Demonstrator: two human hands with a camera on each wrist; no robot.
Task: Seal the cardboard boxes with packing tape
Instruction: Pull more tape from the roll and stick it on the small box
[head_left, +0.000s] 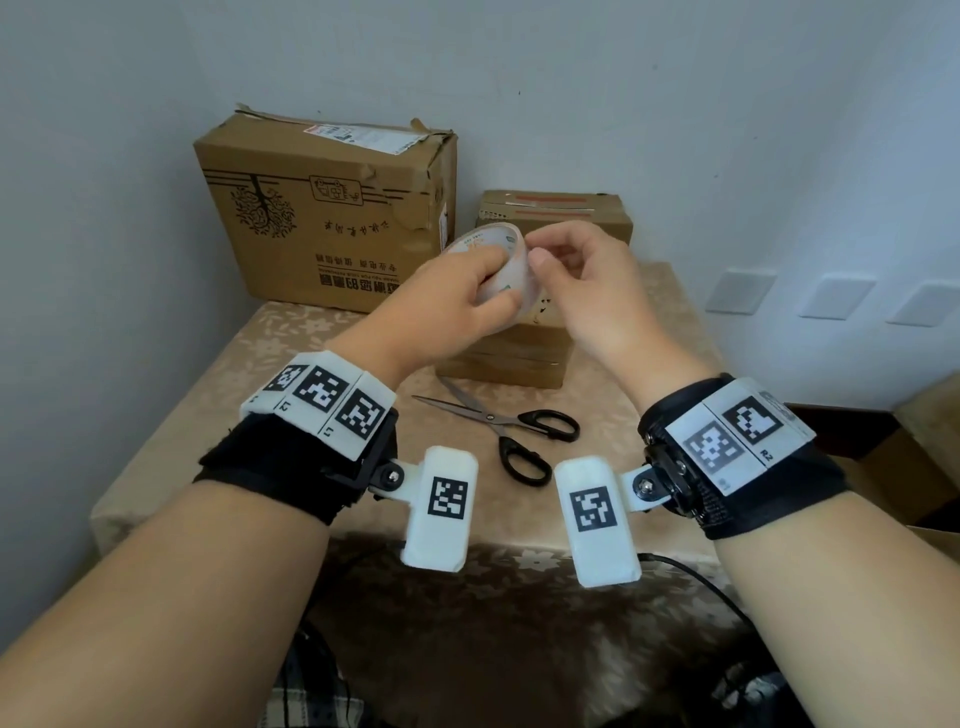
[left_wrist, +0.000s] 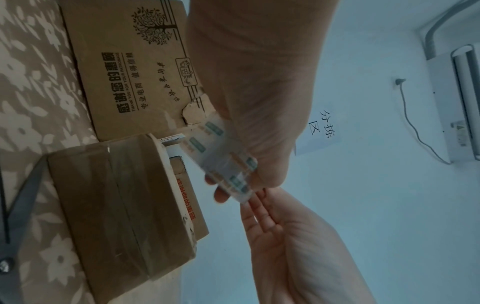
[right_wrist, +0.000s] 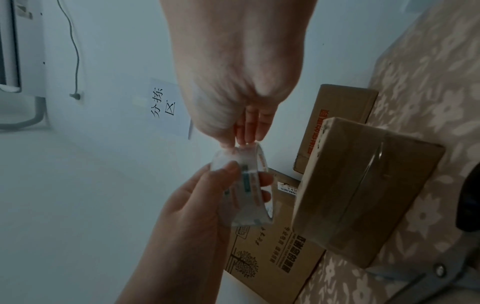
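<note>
My left hand (head_left: 491, 283) grips a roll of clear packing tape (head_left: 493, 260) in the air above a small taped cardboard box (head_left: 506, 358); the roll (left_wrist: 223, 158) shows printed labels through it. My right hand (head_left: 540, 254) meets the roll from the right, and its fingertips (right_wrist: 244, 142) pinch the roll's (right_wrist: 246, 189) outer rim. No loose tape end is visible. A large printed box (head_left: 322, 208) stands at the back left, and a low box (head_left: 561, 213) with red tape sits behind the small one.
Black-handled scissors (head_left: 504, 423) lie open on the floral tablecloth (head_left: 270, 353), just in front of the small box. Walls close in at the back and left. Another carton (head_left: 883, 483) sits off the table's right side, and a cable (head_left: 696, 577) runs under its front edge.
</note>
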